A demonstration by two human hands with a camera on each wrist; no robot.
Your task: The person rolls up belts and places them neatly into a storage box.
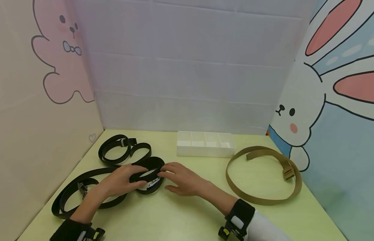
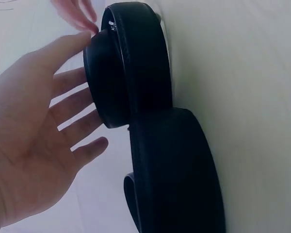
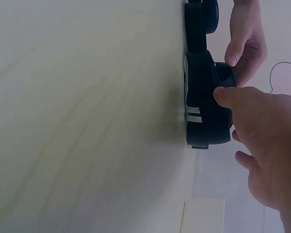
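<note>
In the head view a black belt lies rolled in a coil at the centre left of the table, with a white label on it. One loop rises above the wider coil. My left hand holds the raised loop at its left side, thumb in front, fingers reaching round; some fingertips are hidden in the left wrist view. At the coil's right side is my right hand, its fingers loosely bent and its fingertips near the rim. In the right wrist view its thumb overlaps the loop.
Behind, another black belt lies in loops with a metal buckle. A further black belt with a buckle lies under my left forearm. A white divided box stands at the back. On the right lies a tan webbing belt.
</note>
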